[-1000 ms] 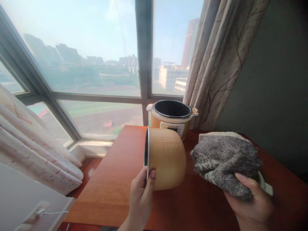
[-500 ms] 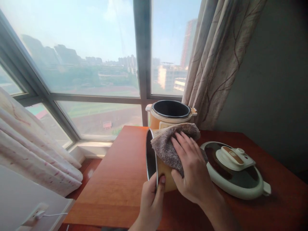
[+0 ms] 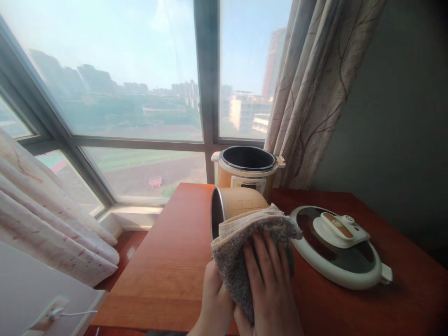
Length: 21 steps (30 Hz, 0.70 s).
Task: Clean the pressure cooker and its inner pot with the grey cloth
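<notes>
A tan inner pot [image 3: 235,207] lies tipped on its side above the red-brown table [image 3: 168,275], its dark opening facing left. My left hand [image 3: 215,303] holds the pot at its near rim, partly hidden by a grey towel [image 3: 238,252]. My right hand [image 3: 269,284] presses that towel flat against the pot's near side, fingers spread over the cloth. Behind the pot stands the cooker body [image 3: 248,170], its cavity open.
The cooker lid [image 3: 341,247] lies flat on the table at the right. A patterned curtain [image 3: 311,93] hangs behind it beside a dark wall. Windows run along the back, and pale bedding [image 3: 52,219] sits left. A wall socket with a cable [image 3: 52,311] is at lower left.
My right hand brought the towel from the right onto the pot, then slid it from the pot's top down to its near side. The lid came into sight.
</notes>
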### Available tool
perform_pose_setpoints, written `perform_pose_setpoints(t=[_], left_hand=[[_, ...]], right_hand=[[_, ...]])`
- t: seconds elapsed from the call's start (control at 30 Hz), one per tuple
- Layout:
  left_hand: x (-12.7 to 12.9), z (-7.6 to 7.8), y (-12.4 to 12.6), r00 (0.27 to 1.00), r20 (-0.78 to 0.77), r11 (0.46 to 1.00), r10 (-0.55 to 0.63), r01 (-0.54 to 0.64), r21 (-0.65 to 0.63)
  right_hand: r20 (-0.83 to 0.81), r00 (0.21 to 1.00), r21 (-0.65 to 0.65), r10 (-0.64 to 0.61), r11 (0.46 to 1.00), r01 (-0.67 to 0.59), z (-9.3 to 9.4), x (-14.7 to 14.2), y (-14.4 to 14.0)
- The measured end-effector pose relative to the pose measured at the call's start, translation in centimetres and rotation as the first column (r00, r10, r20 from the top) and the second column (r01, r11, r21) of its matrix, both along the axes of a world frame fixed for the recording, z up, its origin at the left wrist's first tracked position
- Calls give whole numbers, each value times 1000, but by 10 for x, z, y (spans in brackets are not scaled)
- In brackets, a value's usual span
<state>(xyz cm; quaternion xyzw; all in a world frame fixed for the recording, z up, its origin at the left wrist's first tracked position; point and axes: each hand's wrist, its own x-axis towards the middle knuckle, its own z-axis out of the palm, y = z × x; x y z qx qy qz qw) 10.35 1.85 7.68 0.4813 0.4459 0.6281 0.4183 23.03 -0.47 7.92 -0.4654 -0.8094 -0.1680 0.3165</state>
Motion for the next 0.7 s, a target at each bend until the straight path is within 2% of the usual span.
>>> perform_pose_setpoints(t=[0.2,0.37,0.57,0.63,0.7], left_hand=[[2,-8,-1,998,-21,998,-61,61,22],[2,-12,-1,987,-88,987,-137,144,78],[2,-24,-13,959,-230,978,-166,190,86],[2,-28,-15,956,-250,979,-151,180,96],[2,-30,-15,962,-252,986,-106,135,101]], right_hand=[[-146,988,-41,57,997,-64,26,1,29],[-220,973,-123,74,987,-103,61,-2,61],[-209,972,-354,110,918,-180,111,-10,108],[-197,971,-406,134,890,-205,119,-14,119],[-195,970,-413,144,885,-214,121,-19,124]])
